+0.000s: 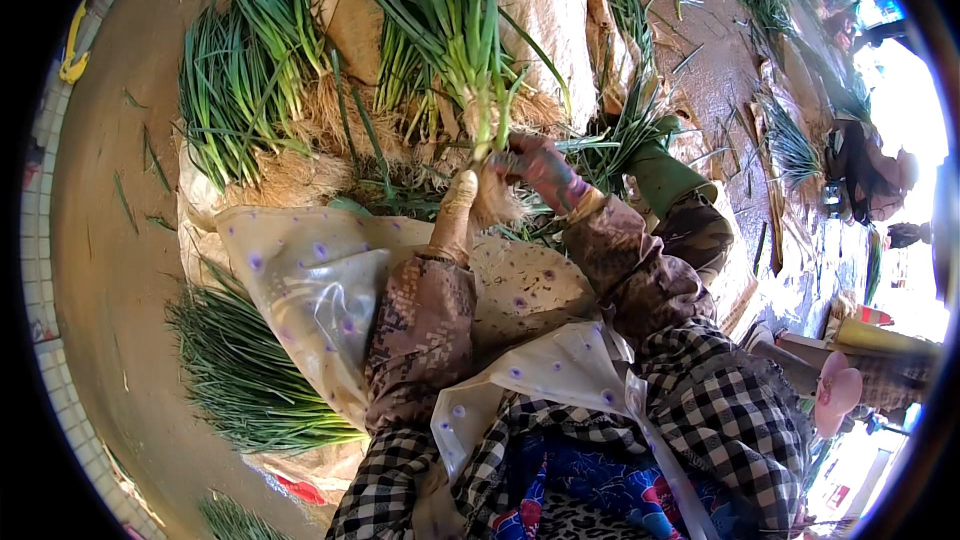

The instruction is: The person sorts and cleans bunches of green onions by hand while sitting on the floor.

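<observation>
Left hand, right hand at green onions — stalks slender (roots wispy)

- A few green onions are up off the pile, held at their lower ends between the left hand and the right hand.
- Their stems look slender and smooth, pale yellow-green, and stand close together, roughly upright from where I am, with the leaf ends pointing away from the person.
- The roots are still on: a shaggy, straw-coloured tuft, hanging on the person's side, just below the fingers.
- Higher up, the stems run into long, dark green leaves, and I can't tell which of those belong to the held ones.
</observation>
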Demonstrator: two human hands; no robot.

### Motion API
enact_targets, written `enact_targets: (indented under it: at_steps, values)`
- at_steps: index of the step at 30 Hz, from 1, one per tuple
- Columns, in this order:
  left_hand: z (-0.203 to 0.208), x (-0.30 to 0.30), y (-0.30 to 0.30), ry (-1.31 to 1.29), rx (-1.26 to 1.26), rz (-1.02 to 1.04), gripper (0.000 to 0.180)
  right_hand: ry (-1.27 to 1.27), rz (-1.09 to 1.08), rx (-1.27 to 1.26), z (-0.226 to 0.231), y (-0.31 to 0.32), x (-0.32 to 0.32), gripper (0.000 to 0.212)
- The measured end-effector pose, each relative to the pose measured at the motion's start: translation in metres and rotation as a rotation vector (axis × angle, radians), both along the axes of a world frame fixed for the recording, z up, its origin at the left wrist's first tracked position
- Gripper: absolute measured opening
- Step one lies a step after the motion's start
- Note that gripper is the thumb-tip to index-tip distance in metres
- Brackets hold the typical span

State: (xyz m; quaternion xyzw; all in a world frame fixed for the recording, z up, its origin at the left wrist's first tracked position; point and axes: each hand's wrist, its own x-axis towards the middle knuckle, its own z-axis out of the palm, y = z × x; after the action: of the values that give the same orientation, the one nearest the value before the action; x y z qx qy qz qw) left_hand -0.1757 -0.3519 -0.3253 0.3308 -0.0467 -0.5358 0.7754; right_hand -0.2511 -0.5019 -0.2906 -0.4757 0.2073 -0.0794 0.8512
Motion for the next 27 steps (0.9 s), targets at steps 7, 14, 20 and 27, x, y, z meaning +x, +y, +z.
enact_targets:
  at_steps: [7, 14, 20, 27]
  values:
    - [-0.034, -0.013, -0.003, 0.019, 0.038, 0.010, 0.033, 0.164, -0.064, -0.228, -0.014, -0.028, 0.021, 0.039]
    - [-0.017, -0.006, -0.005, 0.271, -0.162, 0.054, 0.028, 0.146, -0.139, -0.447, 0.031, -0.018, 0.024, 0.023]
    - [-0.020, -0.004, -0.002, 0.398, -0.140, 0.101, 0.032, -0.188, 0.283, -0.883, 0.090, 0.023, -0.044, 0.025]
    - [0.016, -0.019, -0.012, 0.195, -0.142, 0.202, 0.030, 0.269, -0.006, -0.740, 0.049, -0.051, -0.108, 0.026]
